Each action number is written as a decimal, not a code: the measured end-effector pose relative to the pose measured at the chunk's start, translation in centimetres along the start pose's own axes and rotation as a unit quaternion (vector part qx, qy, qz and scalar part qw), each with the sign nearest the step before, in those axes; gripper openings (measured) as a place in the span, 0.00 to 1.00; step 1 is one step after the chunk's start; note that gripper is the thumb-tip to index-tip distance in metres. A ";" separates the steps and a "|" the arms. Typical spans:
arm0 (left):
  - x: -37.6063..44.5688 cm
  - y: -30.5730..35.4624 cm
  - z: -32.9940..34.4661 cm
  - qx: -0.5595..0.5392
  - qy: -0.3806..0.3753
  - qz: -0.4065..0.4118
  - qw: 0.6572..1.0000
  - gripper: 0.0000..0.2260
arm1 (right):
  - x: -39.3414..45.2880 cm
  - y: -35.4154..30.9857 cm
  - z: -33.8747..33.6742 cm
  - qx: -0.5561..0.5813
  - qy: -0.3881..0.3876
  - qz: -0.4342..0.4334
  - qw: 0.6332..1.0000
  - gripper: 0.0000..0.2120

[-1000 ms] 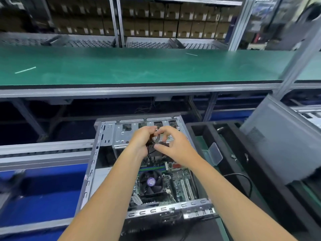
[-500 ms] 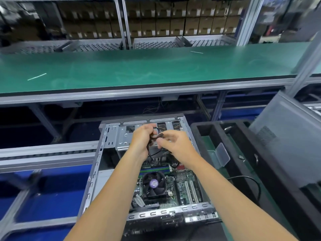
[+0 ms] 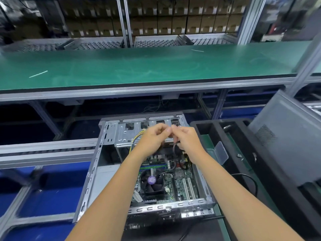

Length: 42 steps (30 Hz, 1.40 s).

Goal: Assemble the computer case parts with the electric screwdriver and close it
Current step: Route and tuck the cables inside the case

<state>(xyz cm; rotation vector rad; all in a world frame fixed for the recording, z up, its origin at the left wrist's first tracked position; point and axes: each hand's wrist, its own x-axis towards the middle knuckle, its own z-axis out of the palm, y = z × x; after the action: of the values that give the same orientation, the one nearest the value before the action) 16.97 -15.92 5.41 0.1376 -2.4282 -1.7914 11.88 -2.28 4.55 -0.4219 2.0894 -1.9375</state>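
Both hands meet over the far end of the open computer case [image 3: 107,153], above its silver drive cage [image 3: 121,134]. Left hand [image 3: 152,139] has its fingers curled, and its fingertips touch those of the right hand [image 3: 185,138]. Right hand pinches a thin dark cable [image 3: 174,146] that loops down toward the motherboard [image 3: 180,181]. I cannot tell for sure if the left hand also holds the cable or only steadies it.

Going left to right from the case: a gray roller rail [image 3: 43,150] runs out from its left side. Inside the case sit yellow wires [image 3: 136,139] by the cage, then the round cooler fan [image 3: 152,181] with a purple middle, then the green board. Just right of the case is a black foam tray [image 3: 243,146] with a small clear box [image 3: 220,152]. A gray side panel [image 3: 291,136] leans on the far right of the tray. Beyond the case runs a long green bench [image 3: 156,66].

I think the step is tidying or plugging a cable, so the case is not ready to close. No electric screwdriver shows here. Next, the plug likely needs a careful push into its socket, then the tool must be found.
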 end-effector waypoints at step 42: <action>0.3 -4.0 5.1 -0.286 0.023 -0.119 0.951 0.07 | 1.2 3.2 -3.4 -0.172 -0.022 -0.026 0.985 0.15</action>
<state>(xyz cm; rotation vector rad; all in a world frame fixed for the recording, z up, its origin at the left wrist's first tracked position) 15.91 -12.33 0.08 0.4193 -1.8211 -2.4786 9.38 0.66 1.63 -0.5867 2.4097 -1.5757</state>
